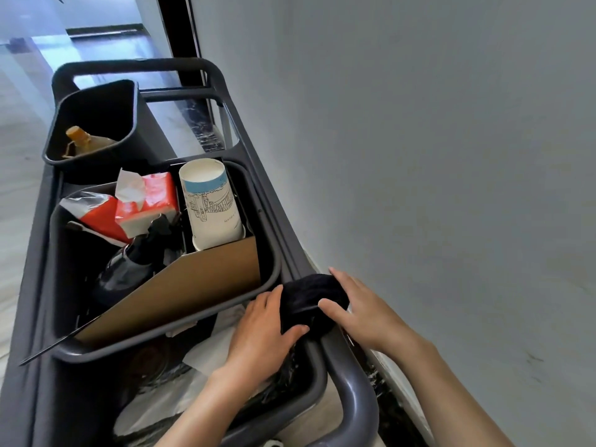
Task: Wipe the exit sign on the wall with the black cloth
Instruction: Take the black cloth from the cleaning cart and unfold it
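Resting on the right-hand rail of a dark grey cart (pixel 267 195), near its close corner, the black cloth (pixel 311 296) is held bunched between both hands. The left hand (pixel 261 327) is curled against the cloth's left side, thumb pressed underneath and fingers partly hidden behind the fabric. The right hand (pixel 361 304) is laid over the cloth's right side with fingers loosely spread, thumb pointing across the top; whether it is actually gripping cannot be told. A grey bin (pixel 161 345) is seated just left of the hands, and in it are seen a cardboard sheet (pixel 193 285), a tall paper cup (pixel 211 204), a red tissue pack (pixel 151 201) and a dark spray bottle (pixel 129 269) (its label is unreadable). A smaller black bin (pixel 96 101) is placed at the cart's far end. A plain grey wall (pixel 435 140) runs along the cart's right side.
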Available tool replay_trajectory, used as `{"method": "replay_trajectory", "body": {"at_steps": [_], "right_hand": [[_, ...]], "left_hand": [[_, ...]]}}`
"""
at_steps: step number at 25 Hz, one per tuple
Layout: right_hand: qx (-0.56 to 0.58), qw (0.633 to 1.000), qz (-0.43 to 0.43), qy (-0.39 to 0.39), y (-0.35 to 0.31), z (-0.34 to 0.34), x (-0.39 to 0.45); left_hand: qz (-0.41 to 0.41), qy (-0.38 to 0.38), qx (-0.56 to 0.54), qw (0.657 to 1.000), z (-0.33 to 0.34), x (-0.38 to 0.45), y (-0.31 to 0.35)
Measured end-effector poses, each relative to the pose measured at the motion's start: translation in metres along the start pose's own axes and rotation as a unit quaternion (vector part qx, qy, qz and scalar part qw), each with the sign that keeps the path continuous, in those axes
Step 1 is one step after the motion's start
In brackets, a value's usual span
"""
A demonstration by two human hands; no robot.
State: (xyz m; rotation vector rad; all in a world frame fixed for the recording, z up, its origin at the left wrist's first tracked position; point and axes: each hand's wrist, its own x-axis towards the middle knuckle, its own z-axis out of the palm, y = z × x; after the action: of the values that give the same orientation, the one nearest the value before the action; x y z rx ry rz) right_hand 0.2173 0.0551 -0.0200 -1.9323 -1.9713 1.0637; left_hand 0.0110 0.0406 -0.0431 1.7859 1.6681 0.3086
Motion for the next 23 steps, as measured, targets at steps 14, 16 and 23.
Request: {"method": "replay_trajectory", "body": {"at_steps": [14, 16, 23], "right_hand": [[0.145, 0.987, 0.009, 0.076, 0.007, -0.008, -0.041], [0.212, 0.972, 0.008, 0.096, 0.012, -0.02, -0.069], [0.37, 0.902, 0.04, 0.219, 0.058, -0.048, -0.192]], "left_hand": [[0.046, -0.015, -0.19, 0.981, -0.031, -0.024, 0.015], [0.069, -0.048, -0.282, 0.956, -0.034, -0.036, 0.035], [0.081, -0.239, -0.481, 0.84, 0.007, -0.078, 0.126]]}}
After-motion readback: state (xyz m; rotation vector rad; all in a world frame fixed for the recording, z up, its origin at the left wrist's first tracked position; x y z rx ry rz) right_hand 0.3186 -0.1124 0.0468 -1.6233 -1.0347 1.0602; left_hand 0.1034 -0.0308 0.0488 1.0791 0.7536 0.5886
